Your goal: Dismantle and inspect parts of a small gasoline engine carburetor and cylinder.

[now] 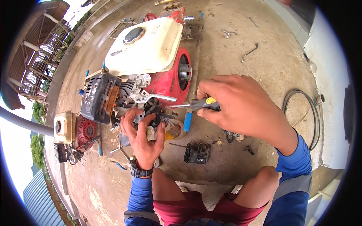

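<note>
My right hand (241, 107) is closed round the black and yellow handle of a screwdriver (205, 104). Its metal shaft points left, into the side of a small engine with a red housing (166, 81) and a cream fuel tank (147, 45). Below a bare metal lever (156, 98), the fingers of my left hand (145, 141) curl over a black engine part (152, 119). The screwdriver's tip meets the parts close to this hand, but what it touches is too cluttered to tell. A black muffler cover (100, 98) sits on the engine's left side.
A black plastic housing (197, 153) and a small metal carburetor (233, 136) lie on the concrete before my knees. Wrenches (249, 52) are scattered at the far right. A coiled black hose (301, 116) rests by the white wall. Another engine (71, 130) stands at left.
</note>
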### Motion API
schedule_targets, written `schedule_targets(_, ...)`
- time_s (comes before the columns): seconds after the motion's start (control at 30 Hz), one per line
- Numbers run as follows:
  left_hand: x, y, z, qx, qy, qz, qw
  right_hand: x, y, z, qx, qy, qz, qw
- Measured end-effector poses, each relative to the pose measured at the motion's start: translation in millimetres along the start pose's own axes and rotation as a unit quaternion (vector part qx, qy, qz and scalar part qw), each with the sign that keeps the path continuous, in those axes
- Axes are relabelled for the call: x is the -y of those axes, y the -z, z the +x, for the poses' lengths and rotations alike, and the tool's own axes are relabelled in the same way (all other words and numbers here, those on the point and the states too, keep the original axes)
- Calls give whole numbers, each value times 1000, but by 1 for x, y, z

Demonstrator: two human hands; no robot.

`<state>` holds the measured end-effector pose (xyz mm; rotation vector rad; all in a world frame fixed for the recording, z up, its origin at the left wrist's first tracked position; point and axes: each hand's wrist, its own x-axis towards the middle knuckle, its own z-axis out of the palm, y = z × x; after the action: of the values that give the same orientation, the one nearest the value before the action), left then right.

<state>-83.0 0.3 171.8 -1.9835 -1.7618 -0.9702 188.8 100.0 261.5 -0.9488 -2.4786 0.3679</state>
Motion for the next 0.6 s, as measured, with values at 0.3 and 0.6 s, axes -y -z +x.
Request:
schedule_targets(0.3, 1, -1, 1, 8, 5, -7, 1000, 26, 2, 21, 55, 54, -86, 993)
schedule_targets(0.6, 3, -2, -1, 5, 18, -38, 999, 36, 10, 33, 52, 163, -122, 978)
